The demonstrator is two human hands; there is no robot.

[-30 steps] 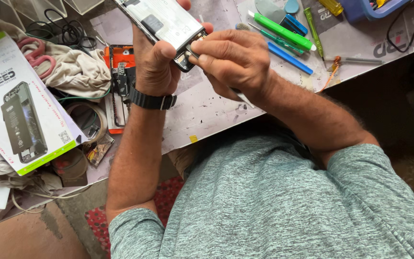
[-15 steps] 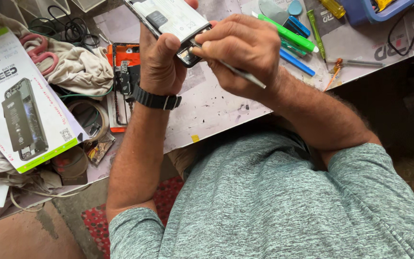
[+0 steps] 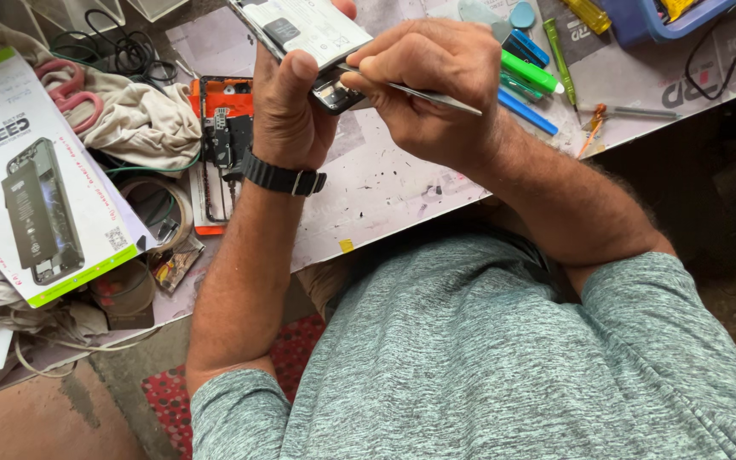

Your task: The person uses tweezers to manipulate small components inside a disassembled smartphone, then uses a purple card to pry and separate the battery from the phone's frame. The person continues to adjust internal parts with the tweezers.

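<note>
While left hand point(image 3: 287, 111) clamps the opened white-backed phone point(image 3: 304, 34) | right hand point(image 3: 428, 85) pinches thin metal tweezers point(image 3: 423, 92) at its lower edge | best worked steadily, with light pressure.

Lighting: I note soft, even daylight; bench surface point(image 3: 402, 183) bright, shadows faint. Lower right corner falls dark. Focus: I find it sharp throughout, no motion blur. Mild wide-angle stretching toward edges. No glare.
</note>
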